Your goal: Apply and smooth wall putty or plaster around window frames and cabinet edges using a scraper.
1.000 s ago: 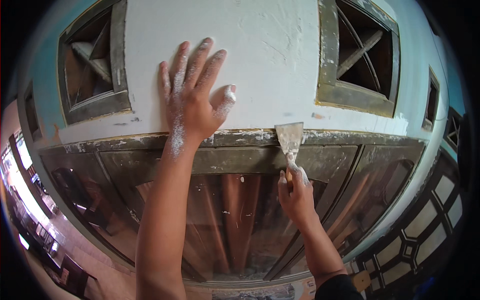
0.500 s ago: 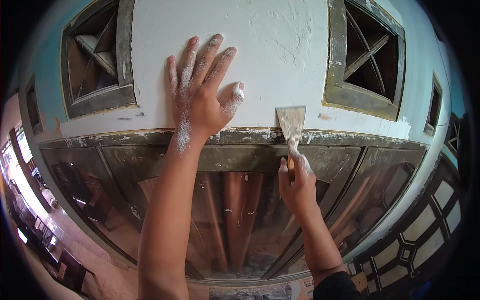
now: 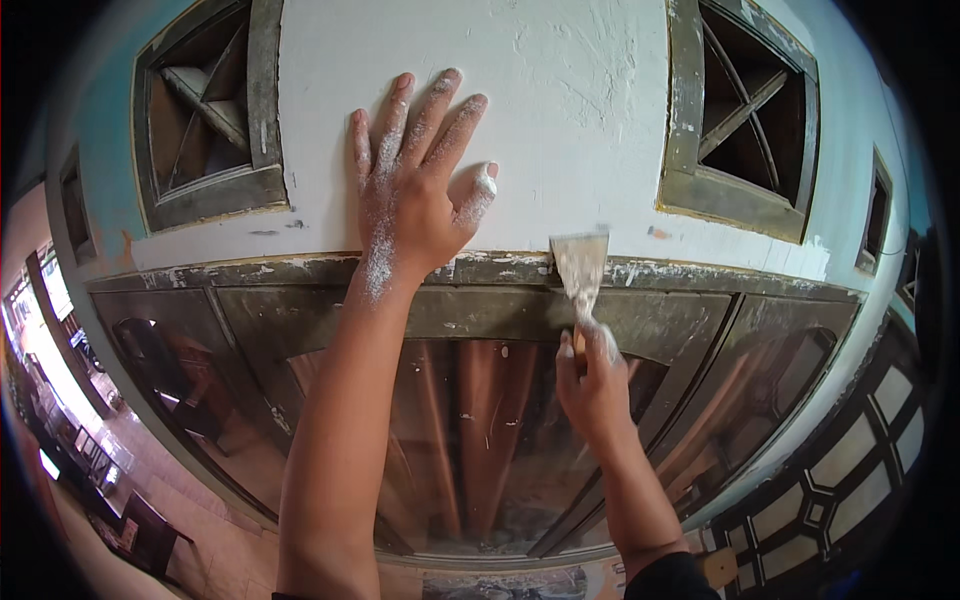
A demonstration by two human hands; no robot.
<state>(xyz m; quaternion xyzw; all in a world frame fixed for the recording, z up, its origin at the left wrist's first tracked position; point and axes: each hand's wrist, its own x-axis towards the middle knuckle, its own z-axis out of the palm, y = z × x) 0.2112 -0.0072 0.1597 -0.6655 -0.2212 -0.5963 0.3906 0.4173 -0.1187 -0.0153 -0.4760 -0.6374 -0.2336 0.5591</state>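
Observation:
My left hand (image 3: 415, 185) lies flat on the white wall (image 3: 560, 120), its fingers spread and dusted with white powder. In my right hand (image 3: 595, 385) is a putty knife (image 3: 581, 265), gripped by its wooden handle, the metal blade pointing up. That blade is smeared with white and slightly blurred; its top edge reaches the lower strip of the wall, just above the dark wooden frame (image 3: 480, 268). My fingers hide most of the handle. Whether the blade touches the wall, I cannot tell.
Two dark wooden vents with crossed slats, a left one (image 3: 205, 110) and a right one (image 3: 750, 110), flank the white wall. Below the frame are glass panes (image 3: 490, 430) with reddish-brown curtain folds behind. A tiled floor (image 3: 220, 540) and a dark patterned grille (image 3: 830, 490) show low at the sides.
The putty knife and my right hand have come down a little, the blade lower against the wall. My left hand keeps its place on the wall, while the whole view has shifted slightly.

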